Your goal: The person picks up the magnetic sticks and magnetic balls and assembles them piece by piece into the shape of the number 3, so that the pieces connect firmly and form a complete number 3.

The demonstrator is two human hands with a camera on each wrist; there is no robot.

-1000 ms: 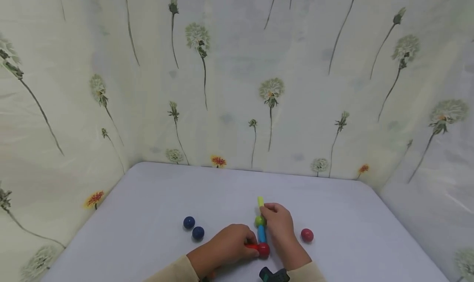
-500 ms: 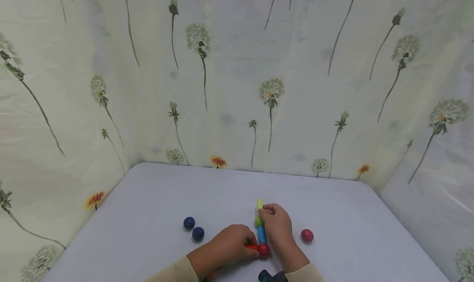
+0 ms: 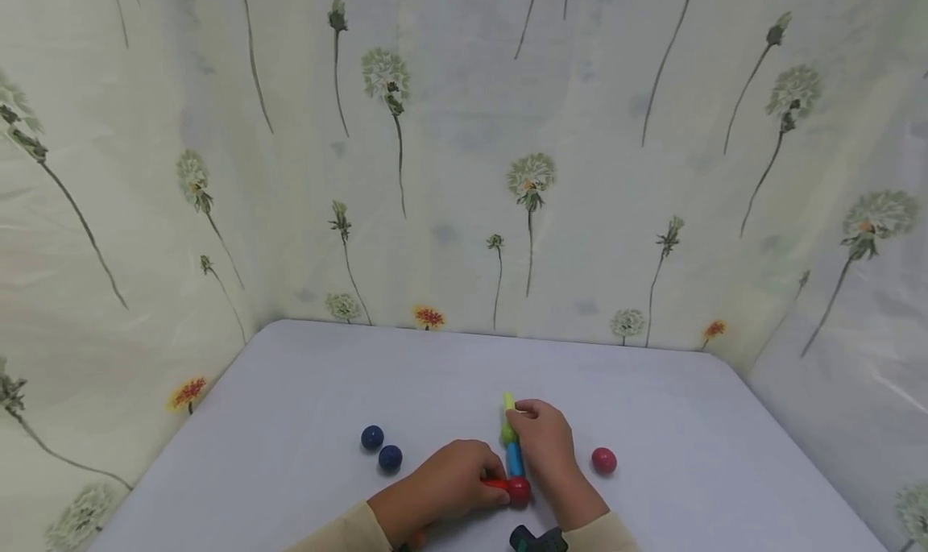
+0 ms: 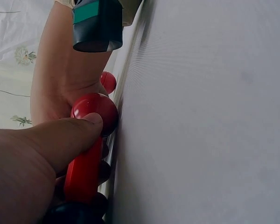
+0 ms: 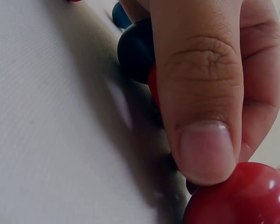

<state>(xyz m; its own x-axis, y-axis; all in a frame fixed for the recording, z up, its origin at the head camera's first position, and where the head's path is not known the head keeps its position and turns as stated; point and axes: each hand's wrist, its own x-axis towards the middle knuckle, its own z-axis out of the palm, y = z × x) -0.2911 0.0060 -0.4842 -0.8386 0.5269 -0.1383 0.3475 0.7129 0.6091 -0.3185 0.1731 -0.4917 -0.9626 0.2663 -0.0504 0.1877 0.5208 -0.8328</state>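
My left hand pinches a red stick by its sides, with the thumb lying along it up to a glossy red ball at its end. From that ball a blue stick runs away from me to a lime-green ball, partly covered by my right hand. Beyond it a yellow stick carries on in line, and my right hand pinches it between thumb and fingers. In the right wrist view, the left thumb presses by the red ball, with a dark ball behind.
Two dark blue balls lie on the white table left of the hands. A loose red ball lies to the right. Something orange shows under the left wrist. Flower-printed cloth hangs behind the table.
The yellow stick and green ball have shifted slightly toward me, with the right fingers slightly farther over the green ball. The left hand keeps its grip on the red stick.
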